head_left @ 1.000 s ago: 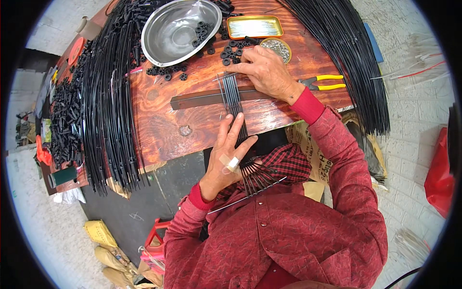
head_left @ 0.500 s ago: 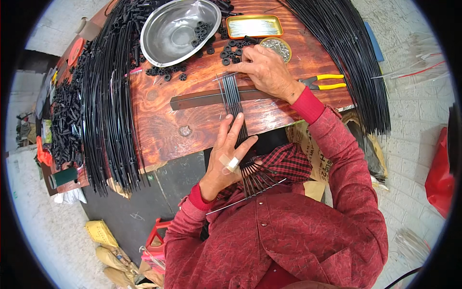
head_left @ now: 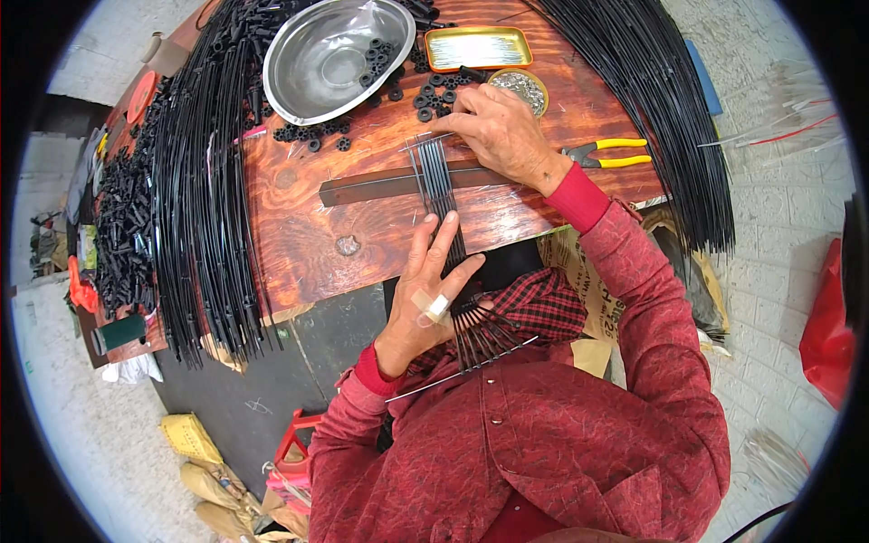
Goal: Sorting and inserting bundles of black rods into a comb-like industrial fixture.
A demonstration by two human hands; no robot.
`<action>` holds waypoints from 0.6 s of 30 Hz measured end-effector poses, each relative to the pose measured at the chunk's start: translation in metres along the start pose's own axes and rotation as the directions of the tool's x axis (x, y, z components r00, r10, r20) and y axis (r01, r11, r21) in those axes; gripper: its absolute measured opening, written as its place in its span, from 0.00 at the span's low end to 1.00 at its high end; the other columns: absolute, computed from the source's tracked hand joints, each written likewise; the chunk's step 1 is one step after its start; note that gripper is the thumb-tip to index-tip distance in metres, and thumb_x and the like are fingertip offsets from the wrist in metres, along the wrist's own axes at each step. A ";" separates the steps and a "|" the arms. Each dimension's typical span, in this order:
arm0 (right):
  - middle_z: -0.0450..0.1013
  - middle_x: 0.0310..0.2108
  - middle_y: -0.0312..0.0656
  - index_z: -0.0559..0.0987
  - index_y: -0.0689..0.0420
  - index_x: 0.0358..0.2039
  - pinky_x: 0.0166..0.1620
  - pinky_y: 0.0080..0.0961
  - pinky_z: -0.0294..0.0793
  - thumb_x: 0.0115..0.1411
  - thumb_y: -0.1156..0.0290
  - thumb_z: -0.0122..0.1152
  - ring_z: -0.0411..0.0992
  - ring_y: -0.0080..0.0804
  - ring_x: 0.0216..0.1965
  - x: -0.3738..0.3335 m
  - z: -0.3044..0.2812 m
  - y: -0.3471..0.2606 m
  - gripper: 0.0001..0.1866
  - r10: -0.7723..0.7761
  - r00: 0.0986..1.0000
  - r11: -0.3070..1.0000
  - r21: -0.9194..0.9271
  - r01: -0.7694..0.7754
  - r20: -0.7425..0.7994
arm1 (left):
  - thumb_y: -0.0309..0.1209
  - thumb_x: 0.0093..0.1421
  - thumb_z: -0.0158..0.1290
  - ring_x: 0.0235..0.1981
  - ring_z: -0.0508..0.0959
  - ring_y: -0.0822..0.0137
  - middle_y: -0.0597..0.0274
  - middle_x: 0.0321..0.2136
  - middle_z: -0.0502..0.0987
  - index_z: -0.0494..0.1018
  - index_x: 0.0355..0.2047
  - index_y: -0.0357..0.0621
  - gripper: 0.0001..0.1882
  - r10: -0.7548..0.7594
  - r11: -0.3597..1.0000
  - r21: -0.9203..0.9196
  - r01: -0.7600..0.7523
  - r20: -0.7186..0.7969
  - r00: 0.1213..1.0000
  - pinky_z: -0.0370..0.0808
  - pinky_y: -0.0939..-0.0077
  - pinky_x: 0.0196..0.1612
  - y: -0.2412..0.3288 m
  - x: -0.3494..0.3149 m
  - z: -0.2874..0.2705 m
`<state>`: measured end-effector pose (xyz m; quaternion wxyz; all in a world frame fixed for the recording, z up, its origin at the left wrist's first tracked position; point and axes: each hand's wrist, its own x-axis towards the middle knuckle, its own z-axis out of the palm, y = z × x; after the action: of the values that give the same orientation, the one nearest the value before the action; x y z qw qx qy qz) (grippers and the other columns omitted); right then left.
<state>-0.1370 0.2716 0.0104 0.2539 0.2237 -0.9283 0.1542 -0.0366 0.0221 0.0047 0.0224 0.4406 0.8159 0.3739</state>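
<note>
Several thin black rods (head_left: 436,174) lie across the dark bar (head_left: 367,188) on the tabletop (head_left: 303,240), and they could become crooked if my left hand (head_left: 422,282), spread over them, presses unevenly while my right hand (head_left: 501,134) curls near their tips, its grip unclear.

We find the right hand's (head_left: 507,134) underside hidden; we cannot tell what it grips. The left hand (head_left: 424,303) covers part of the black rods (head_left: 436,172). The upper edge cuts off the metal bowl (head_left: 303,77). We find the metal pieces (head_left: 520,88) too small to identify.
</note>
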 end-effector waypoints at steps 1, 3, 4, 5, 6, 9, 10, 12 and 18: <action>0.72 0.32 0.31 0.88 0.39 0.41 0.44 0.32 0.75 0.58 0.70 0.61 0.72 0.33 0.38 0.000 0.000 0.000 0.13 0.012 1.000 1.000 0.011 -0.012 -0.005 | 0.45 0.50 0.71 0.69 0.58 0.33 0.40 0.70 0.58 0.80 0.49 0.46 0.29 0.004 1.000 -0.001 -0.004 -0.003 1.000 0.68 0.43 0.65 0.000 0.000 0.000; 0.72 0.32 0.31 0.88 0.40 0.40 0.43 0.32 0.75 0.59 0.69 0.61 0.72 0.33 0.38 0.000 0.001 0.002 0.12 0.024 1.000 0.999 0.022 -0.024 -0.011 | 0.45 0.50 0.71 0.69 0.58 0.33 0.40 0.70 0.58 0.80 0.49 0.46 0.29 0.009 1.000 -0.003 -0.009 -0.006 1.000 0.68 0.43 0.65 0.000 0.001 0.000; 0.72 0.32 0.32 0.88 0.41 0.40 0.43 0.32 0.75 0.59 0.69 0.61 0.73 0.33 0.38 -0.001 0.003 0.003 0.12 0.029 0.999 0.999 0.041 -0.028 -0.013 | 0.44 0.50 0.71 0.69 0.58 0.33 0.40 0.70 0.58 0.80 0.50 0.46 0.29 0.009 1.000 -0.004 -0.009 -0.006 1.000 0.68 0.43 0.65 0.000 0.001 0.000; 0.72 0.32 0.32 0.88 0.42 0.39 0.42 0.32 0.75 0.60 0.69 0.61 0.73 0.34 0.38 -0.001 0.004 0.004 0.11 0.034 0.999 0.998 0.059 -0.033 -0.016 | 0.44 0.50 0.71 0.69 0.58 0.33 0.41 0.70 0.58 0.80 0.50 0.46 0.29 0.010 1.000 -0.006 -0.010 -0.006 1.000 0.67 0.43 0.65 0.000 0.001 0.000; 0.72 0.32 0.32 0.88 0.42 0.39 0.42 0.32 0.75 0.60 0.69 0.61 0.73 0.34 0.38 -0.002 0.005 0.005 0.11 0.033 0.999 0.998 0.060 -0.032 -0.016 | 0.44 0.50 0.71 0.69 0.58 0.33 0.41 0.70 0.58 0.80 0.50 0.46 0.29 0.010 1.000 -0.006 -0.010 -0.006 1.000 0.67 0.43 0.65 0.000 0.000 0.000; 0.72 0.32 0.33 0.88 0.43 0.39 0.41 0.33 0.76 0.60 0.69 0.62 0.73 0.35 0.37 -0.002 0.006 0.005 0.10 0.064 0.998 0.994 0.090 -0.063 -0.006 | 0.44 0.50 0.71 0.69 0.58 0.33 0.41 0.71 0.58 0.80 0.49 0.46 0.28 0.006 1.000 -0.002 -0.006 0.001 1.000 0.68 0.43 0.64 -0.001 0.000 0.000; 0.72 0.32 0.33 0.88 0.44 0.39 0.41 0.33 0.76 0.60 0.69 0.62 0.73 0.35 0.37 -0.002 0.006 0.005 0.10 0.065 0.998 0.993 0.097 -0.065 -0.002 | 0.44 0.50 0.71 0.69 0.58 0.33 0.42 0.71 0.58 0.80 0.49 0.46 0.28 0.008 1.000 -0.001 -0.008 -0.003 1.000 0.68 0.43 0.64 -0.001 0.000 0.000; 0.72 0.32 0.33 0.88 0.44 0.39 0.41 0.34 0.76 0.60 0.70 0.62 0.73 0.35 0.37 -0.002 0.005 0.004 0.09 0.067 0.998 0.992 0.103 -0.066 0.002 | 0.44 0.50 0.71 0.69 0.58 0.34 0.42 0.71 0.58 0.80 0.49 0.46 0.28 0.011 1.000 0.000 -0.011 -0.007 1.000 0.68 0.43 0.64 0.000 0.000 0.001; 0.73 0.32 0.35 0.86 0.48 0.38 0.41 0.35 0.76 0.58 0.71 0.64 0.74 0.36 0.38 0.001 0.006 -0.001 0.08 0.034 0.999 0.996 0.088 -0.031 -0.027 | 0.41 0.45 0.74 0.69 0.59 0.33 0.42 0.70 0.59 0.81 0.49 0.49 0.30 -0.020 0.999 -0.026 0.020 -0.009 1.000 0.65 0.43 0.66 0.001 0.000 0.000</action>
<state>-0.1400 0.2678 0.0062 0.2547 0.2173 -0.9204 0.2020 -0.0358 0.0222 0.0046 0.0281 0.4303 0.8155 0.3860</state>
